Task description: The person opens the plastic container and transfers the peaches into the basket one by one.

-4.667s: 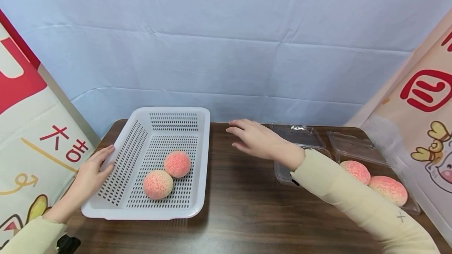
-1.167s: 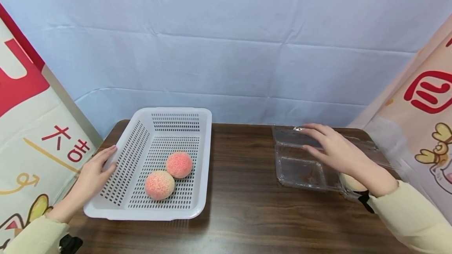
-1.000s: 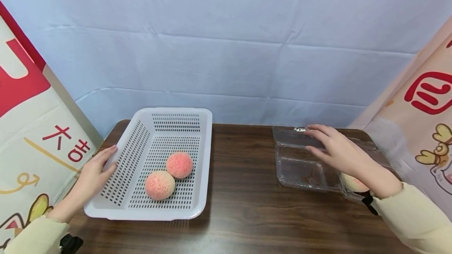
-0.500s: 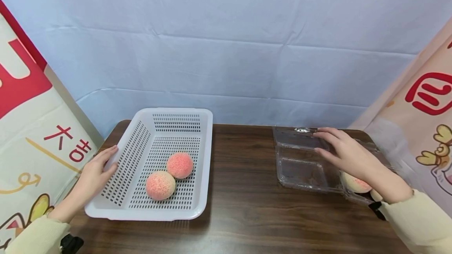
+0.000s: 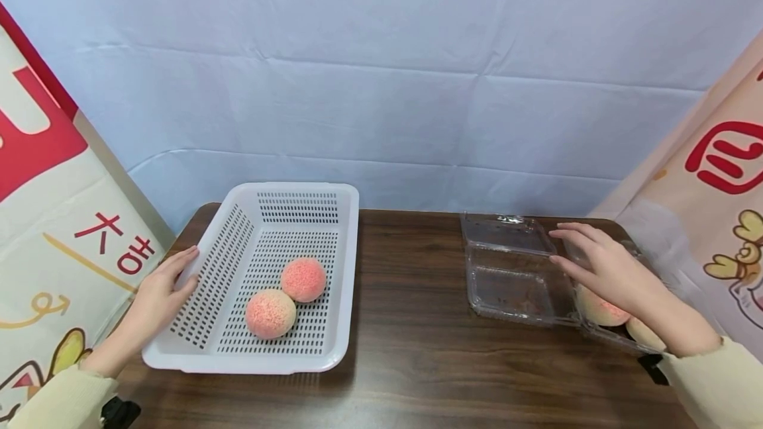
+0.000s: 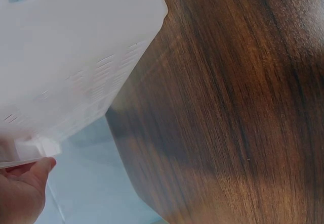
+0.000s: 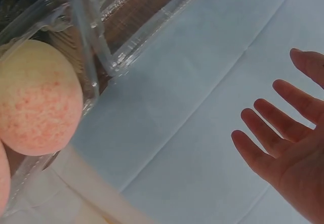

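Observation:
My left hand (image 5: 162,291) grips the left rim of a white perforated plastic basket (image 5: 348,263); the left wrist view shows fingers (image 6: 38,176) at its edge. In the basket lie two pink and cream peaches, a pinker one (image 5: 303,279) and a paler one (image 5: 271,313), touching. My right hand (image 5: 614,270) hovers over the clear plastic boxes at the right, fingers spread, holding nothing. Beneath its wrist, two more peaches sit in the right box: one (image 5: 599,308) shows mostly, the other (image 5: 645,334) is partly hidden by the arm.
A clear box (image 5: 509,286) with its lid raised toward the back stands left of the one with peaches. Both rest on the dark wood table (image 5: 411,323). Behind hangs a pale blue cloth (image 5: 381,85); printed panels flank the left (image 5: 77,217) and right (image 5: 724,217) sides.
My right hand has travelled from beside the basket to above the clear boxes, and drifts farther right, uncovering more of the peaches there. My left hand stays on the basket's rim.

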`<state>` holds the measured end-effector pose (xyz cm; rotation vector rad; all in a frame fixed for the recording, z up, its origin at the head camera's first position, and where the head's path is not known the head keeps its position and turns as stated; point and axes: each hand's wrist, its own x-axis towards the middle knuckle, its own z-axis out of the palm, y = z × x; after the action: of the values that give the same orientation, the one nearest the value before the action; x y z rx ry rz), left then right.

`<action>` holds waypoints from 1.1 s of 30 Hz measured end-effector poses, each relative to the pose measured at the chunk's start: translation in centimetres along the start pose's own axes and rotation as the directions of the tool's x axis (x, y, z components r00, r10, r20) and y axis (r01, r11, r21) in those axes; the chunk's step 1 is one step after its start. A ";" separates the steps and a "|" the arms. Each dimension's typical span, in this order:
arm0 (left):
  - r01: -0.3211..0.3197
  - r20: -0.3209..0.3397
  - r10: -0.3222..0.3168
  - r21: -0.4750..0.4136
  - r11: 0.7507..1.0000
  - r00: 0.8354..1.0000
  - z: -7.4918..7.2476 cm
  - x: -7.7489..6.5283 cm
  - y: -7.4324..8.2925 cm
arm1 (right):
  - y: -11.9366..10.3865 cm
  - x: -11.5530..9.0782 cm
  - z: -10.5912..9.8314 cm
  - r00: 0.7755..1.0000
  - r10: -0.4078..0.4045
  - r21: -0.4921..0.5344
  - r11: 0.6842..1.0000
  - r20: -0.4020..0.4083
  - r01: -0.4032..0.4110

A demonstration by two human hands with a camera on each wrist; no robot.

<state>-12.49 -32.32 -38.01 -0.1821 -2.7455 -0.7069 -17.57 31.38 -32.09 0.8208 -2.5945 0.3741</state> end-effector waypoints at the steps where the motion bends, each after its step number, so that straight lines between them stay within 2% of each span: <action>1: 0.001 0.001 -0.001 0.002 1.000 1.000 0.0 0.0 0.0 | 0.1 -0.2 0.0 1.000 0.006 0.000 1.000 0.000 -0.006; 15: -0.007 -0.005 0.007 0.005 1.000 1.000 0.0 0.1 0.1 | 1.1 -1.5 -0.1 0.998 0.070 0.000 0.998 0.002 -0.070; 25: 0.004 0.006 -0.004 -0.013 1.000 1.000 -0.1 0.0 0.2 | 1.9 -2.3 0.1 0.989 0.141 0.009 0.990 0.052 -0.142; 33: -0.005 0.003 0.005 -0.013 1.000 1.000 0.0 0.1 0.0 | 2.5 -2.9 0.2 0.987 0.152 0.009 0.988 0.050 -0.153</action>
<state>-12.58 -32.26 -37.99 -0.1938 -2.7431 -0.7241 -16.98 34.73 -33.92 0.6449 -2.7124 0.4198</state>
